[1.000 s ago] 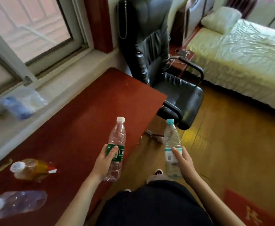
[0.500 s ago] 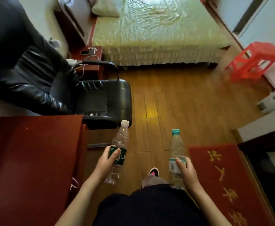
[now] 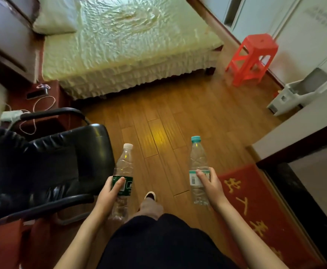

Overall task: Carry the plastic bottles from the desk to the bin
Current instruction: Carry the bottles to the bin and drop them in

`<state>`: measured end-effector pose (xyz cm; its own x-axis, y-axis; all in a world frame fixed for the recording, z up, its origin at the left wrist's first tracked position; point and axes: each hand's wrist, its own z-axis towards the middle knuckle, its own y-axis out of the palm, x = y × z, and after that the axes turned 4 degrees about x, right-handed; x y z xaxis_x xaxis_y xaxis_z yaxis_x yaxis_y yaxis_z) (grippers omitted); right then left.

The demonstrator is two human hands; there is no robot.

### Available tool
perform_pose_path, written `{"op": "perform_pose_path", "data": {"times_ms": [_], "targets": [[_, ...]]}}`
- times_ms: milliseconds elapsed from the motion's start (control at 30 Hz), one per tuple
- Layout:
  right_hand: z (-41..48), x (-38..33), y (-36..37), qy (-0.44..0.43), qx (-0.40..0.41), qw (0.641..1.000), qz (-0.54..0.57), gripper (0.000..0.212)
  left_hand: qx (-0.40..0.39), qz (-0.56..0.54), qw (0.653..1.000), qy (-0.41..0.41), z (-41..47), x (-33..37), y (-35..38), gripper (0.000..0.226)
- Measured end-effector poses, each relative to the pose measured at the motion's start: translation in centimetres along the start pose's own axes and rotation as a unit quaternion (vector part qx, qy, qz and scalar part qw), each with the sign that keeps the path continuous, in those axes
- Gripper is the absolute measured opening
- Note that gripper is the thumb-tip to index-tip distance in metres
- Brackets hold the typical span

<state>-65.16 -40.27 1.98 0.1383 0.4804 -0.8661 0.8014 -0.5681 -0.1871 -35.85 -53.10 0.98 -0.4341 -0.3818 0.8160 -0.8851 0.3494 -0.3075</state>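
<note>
My left hand (image 3: 109,193) grips a clear plastic bottle with a white cap and a green label (image 3: 124,166), held upright over the wooden floor beside the chair. A second clear bottle with a teal cap and a white label (image 3: 198,160) stands upright in my right hand (image 3: 209,184). A white bin with a grey lid (image 3: 294,92) stands against the wall at the far right. Only a corner of the red desk (image 3: 1,245) shows at the lower left.
A black leather office chair (image 3: 48,167) fills the left side, close to my left arm. A bed (image 3: 125,43) lies ahead, a red plastic stool (image 3: 251,57) at its right corner. A red mat (image 3: 255,210) and dark cabinet (image 3: 304,191) border the right.
The view has swung right, away from the desk and window, toward the bed and the bin. Both hands keep the same bottles upright. The desk's other bottles have left the view.
</note>
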Motion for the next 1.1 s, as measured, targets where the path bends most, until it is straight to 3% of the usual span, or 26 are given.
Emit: {"op": "perform_pose_path", "data": {"times_ms": [267,533,700,867,1000,1100], "targets": [[14.8,-5.4,0.0,0.028,0.049,0.998,0.028,0.023,-0.020,0.021,1.000,0.011,16.2,9.2,4.7,0.028],[26.9,-14.5,-3.4,0.049,0.137,0.984,0.107,0.018,-0.177,0.066,0.979,0.080,32.2,26.8,12.7,0.014],[32.1,-16.4,-7.3,0.062,0.223,0.964,0.128,0.021,-0.254,0.103,0.956,0.106,38.2,35.0,20.5,0.030],[38.6,-16.3,-12.3,0.091,0.276,0.944,0.156,0.025,-0.308,0.121,0.940,0.089,42.7,39.5,29.9,0.031],[45.8,-17.0,-17.5,0.099,0.299,0.933,0.172,0.029,-0.319,0.130,0.936,0.068,46.8,42.7,37.5,0.015],[51.5,-19.2,-21.7,0.108,0.304,0.931,0.173,0.034,-0.309,0.132,0.940,0.051,49.9,46.4,42.3,0.023]]}}
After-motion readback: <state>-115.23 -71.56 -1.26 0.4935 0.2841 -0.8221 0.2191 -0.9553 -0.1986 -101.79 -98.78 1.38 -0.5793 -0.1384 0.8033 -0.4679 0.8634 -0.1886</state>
